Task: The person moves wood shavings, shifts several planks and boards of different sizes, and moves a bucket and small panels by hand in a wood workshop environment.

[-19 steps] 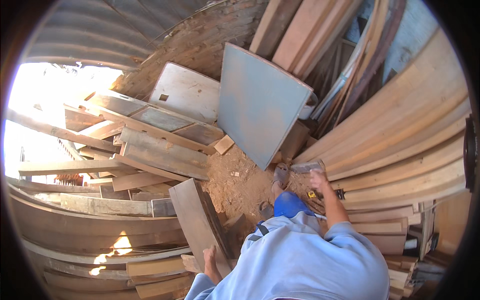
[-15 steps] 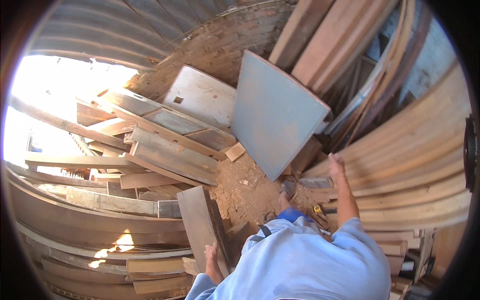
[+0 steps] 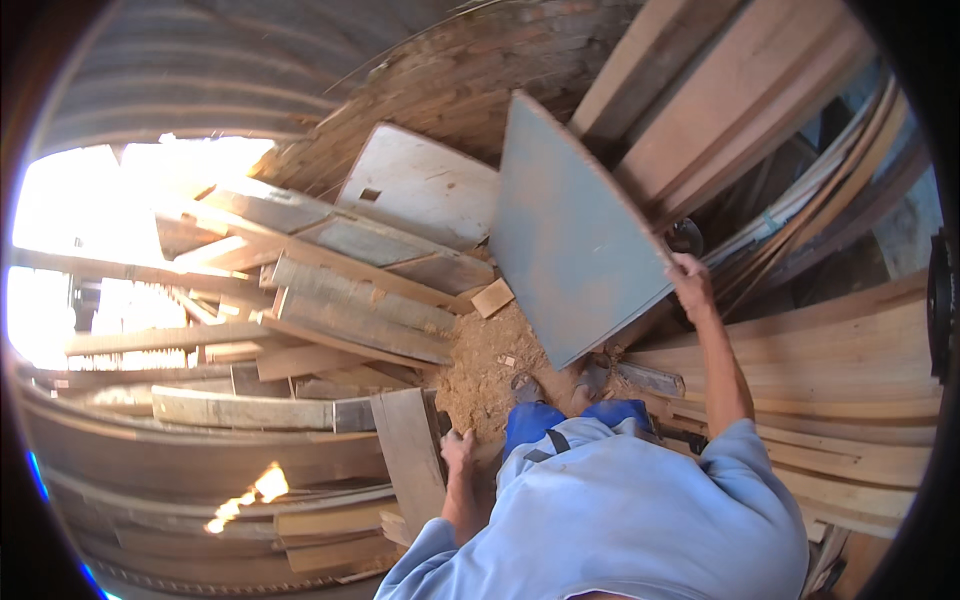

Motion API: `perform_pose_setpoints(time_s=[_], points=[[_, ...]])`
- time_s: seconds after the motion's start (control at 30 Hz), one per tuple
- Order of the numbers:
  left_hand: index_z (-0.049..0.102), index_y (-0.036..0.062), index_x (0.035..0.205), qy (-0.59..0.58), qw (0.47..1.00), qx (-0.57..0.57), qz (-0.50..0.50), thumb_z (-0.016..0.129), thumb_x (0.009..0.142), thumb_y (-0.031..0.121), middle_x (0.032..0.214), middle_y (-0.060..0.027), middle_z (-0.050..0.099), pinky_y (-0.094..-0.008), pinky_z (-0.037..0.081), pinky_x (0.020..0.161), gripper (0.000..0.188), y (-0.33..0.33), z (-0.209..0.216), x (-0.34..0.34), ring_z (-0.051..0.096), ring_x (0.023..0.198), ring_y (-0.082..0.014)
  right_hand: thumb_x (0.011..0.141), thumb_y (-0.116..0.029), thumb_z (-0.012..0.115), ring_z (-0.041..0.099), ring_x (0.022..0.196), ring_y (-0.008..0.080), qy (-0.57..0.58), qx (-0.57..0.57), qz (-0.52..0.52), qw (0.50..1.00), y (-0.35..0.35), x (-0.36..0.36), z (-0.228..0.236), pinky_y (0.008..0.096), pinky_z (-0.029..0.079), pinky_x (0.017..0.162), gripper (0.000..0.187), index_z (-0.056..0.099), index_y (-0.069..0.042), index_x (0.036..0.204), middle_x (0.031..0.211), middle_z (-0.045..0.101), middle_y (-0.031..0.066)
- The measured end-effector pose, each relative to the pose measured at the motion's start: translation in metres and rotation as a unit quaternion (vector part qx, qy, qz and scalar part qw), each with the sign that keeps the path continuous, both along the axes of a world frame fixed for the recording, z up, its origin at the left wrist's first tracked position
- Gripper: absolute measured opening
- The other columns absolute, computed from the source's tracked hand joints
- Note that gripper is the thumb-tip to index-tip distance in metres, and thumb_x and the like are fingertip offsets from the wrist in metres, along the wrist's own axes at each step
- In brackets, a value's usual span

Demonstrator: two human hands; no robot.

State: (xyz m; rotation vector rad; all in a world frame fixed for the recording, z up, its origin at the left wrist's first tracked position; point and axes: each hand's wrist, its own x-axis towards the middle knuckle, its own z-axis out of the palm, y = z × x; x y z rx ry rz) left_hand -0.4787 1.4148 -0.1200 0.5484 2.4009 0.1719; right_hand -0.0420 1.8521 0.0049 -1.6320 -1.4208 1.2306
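The panel [image 3: 575, 240], a blue-grey sheet, stands tilted near the middle of the view, one corner down at 6 o'clock close to the person's feet [image 3: 527, 388]. The right hand [image 3: 692, 288] is at its 4 o'clock corner, fingers bent around the edge in what looks like a narrow pinch; the thumb's exact place is too blurred to tell. From that hand nearly the whole panel lies toward 10 o'clock, and its long axis appears to run from 11 to 5, so the hold is at one end, off the middle.

The left hand [image 3: 458, 448] is the farther one, with the panel's bottom corner at 2 o'clock from it and apart. Its fingers look curled, but whether they close on anything I cannot tell. It is just beside a board [image 3: 410, 455] at its 9 o'clock; contact is unclear.

Outward from the panel, a white sheet [image 3: 425, 185] leans at 10 o'clock, a small block [image 3: 492, 298] lies at 8, and sawdust [image 3: 475, 365] covers the ground at 7. Beams [image 3: 740, 110] rise at 2, bent strips [image 3: 850, 185] at 3, and long planks [image 3: 830, 350] are stacked at 4. A scrap pile [image 3: 370, 305] spreads at 9.
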Motion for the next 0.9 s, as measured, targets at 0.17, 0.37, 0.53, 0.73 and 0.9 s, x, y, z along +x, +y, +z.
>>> perform_pose_setpoints(time_s=[0.17, 0.37, 0.53, 0.73, 0.9], points=[[0.046, 0.0023, 0.134, -0.19, 0.957, 0.217, -0.012, 0.057, 0.087, 0.047, 0.127, -0.0207, 0.054, -0.0411, 0.04, 0.097, 0.066, 0.159, -0.022, 0.009, 0.05, 0.117, -0.0348, 0.077, -0.015, 0.069, 0.064, 0.085, 0.024, 0.005, 0.139, 0.107, 0.984, -0.056, -0.075, 0.064, 0.0343, 0.05, 0.077, 0.032, 0.063, 0.001, 0.104, 0.094, 0.066, 0.0151], [0.019, 0.0045, 0.146, -0.419, 0.829, 0.363, 0.067, 0.057, 0.089, 0.053, 0.136, -0.0198, 0.044, -0.0404, 0.034, 0.103, 0.084, 0.357, 0.187, 0.07, 0.043, 0.124, -0.037, 0.07, -0.026, 0.077, 0.056, 0.091, 0.0339, 0.084, 0.127, 0.236, 0.96, -0.105, -0.16, 0.079, 0.041, 0.045, 0.083, 0.048, 0.055, 0.0, 0.105, 0.096, 0.056, 0.0168], [0.028, 0.0033, 0.141, -0.026, 0.972, 0.227, -0.057, 0.063, 0.086, 0.023, 0.126, -0.0201, 0.051, -0.0389, 0.042, 0.094, 0.069, 0.352, 0.216, 0.048, 0.053, 0.112, -0.0345, 0.07, -0.034, 0.077, 0.049, 0.103, 0.0386, 0.085, 0.101, 0.311, 0.941, -0.133, -0.218, 0.071, 0.0451, 0.041, 0.088, 0.061, 0.047, -0.001, 0.111, 0.106, 0.049, 0.021], [0.018, 0.0031, 0.148, -0.088, 0.944, 0.316, -0.018, 0.058, 0.083, 0.012, 0.134, -0.0202, 0.047, -0.0357, 0.039, 0.098, 0.077, 0.319, 0.199, 0.009, 0.051, 0.117, -0.0313, 0.077, -0.037, 0.072, 0.052, 0.106, 0.0365, 0.172, 0.019, 0.397, 0.901, -0.127, -0.232, 0.061, 0.0421, 0.043, 0.091, 0.057, 0.05, 0.0, 0.115, 0.11, 0.053, 0.0216], [0.013, 0.0022, 0.15, -0.096, 0.931, 0.352, -0.019, 0.059, 0.083, 0.011, 0.139, -0.0191, 0.041, -0.0333, 0.032, 0.104, 0.081, 0.314, 0.193, -0.002, 0.044, 0.123, -0.0271, 0.084, -0.029, 0.061, 0.062, 0.094, 0.0383, 0.077, -0.09, 0.399, 0.909, -0.118, -0.205, -0.017, 0.0432, 0.049, 0.082, 0.037, 0.059, 0.0, 0.107, 0.097, 0.064, 0.0224]])
